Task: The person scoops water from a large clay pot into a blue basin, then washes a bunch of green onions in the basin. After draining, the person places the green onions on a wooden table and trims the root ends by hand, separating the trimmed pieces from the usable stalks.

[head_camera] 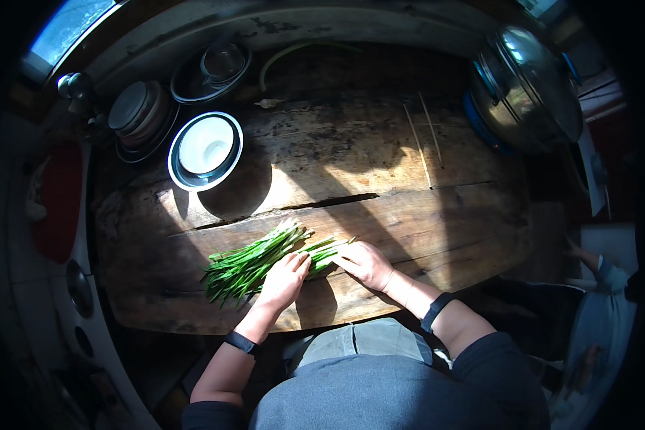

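Long green leafy stalks, probably garlic chives (247, 263), lie in a bunch near the front edge of a worn wooden table (312, 156). Their green tips point left and their pale ends point to the upper right. My left hand (285, 279) is closed around a smaller portion of stalks (322, 252) at the bunch's right side. At the pale ends of this portion, the fingers of my right hand (366, 264) pinch the stalks. The fingertips of both hands are partly hidden.
Stacked bowls (206, 145) stand at back left, beside more dishes (134, 110) and a basin (212, 75). Two chopsticks (419, 148) lie right of centre. A lidded metal pot (527, 91) occupies the far right corner. A crack (333, 202) splits the tabletop. Another person (596, 322) is at right.
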Available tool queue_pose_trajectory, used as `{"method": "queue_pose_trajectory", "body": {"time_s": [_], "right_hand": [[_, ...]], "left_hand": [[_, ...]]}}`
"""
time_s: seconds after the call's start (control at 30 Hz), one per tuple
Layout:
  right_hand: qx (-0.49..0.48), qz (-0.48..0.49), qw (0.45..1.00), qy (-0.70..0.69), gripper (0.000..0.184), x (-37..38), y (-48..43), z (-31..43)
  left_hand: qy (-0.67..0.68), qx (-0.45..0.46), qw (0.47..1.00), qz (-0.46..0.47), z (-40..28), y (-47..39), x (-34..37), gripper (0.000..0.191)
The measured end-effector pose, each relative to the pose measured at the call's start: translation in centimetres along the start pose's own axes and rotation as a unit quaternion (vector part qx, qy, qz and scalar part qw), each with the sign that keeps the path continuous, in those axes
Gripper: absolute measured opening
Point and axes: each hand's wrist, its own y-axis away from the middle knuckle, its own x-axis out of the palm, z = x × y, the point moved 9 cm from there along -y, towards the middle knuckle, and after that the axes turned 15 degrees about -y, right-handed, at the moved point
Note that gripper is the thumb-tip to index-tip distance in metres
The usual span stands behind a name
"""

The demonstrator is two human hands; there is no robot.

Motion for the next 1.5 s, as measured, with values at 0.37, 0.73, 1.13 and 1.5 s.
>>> {"method": "queue_pose_trajectory", "body": {"time_s": [0.37,0.73,1.13,1.5], "right_hand": [[0.263,0.015,0.958,-0.111,0.037,2.0,0.8,-5.0],[0.034,0.079,0.996,0.038,0.022,1.4,0.6,-1.1],[0.056,0.067,0.995,0.038,0.034,1.4,1.7,-0.6],[0.089,0.054,0.994,-0.017,0.039,2.0,-2.5,-1.0]], "left_hand": [[0.021,-0.065,0.997,0.036,0.0,2.3,1.2,0.037],[0.062,-0.092,0.994,0.001,1.1,2.6,-0.5,0.017],[-0.02,-0.07,0.997,-0.017,0.1,1.6,0.5,0.033],[-0.025,-0.091,0.995,0.036,-1.5,4.9,2.1,0.045]]}}
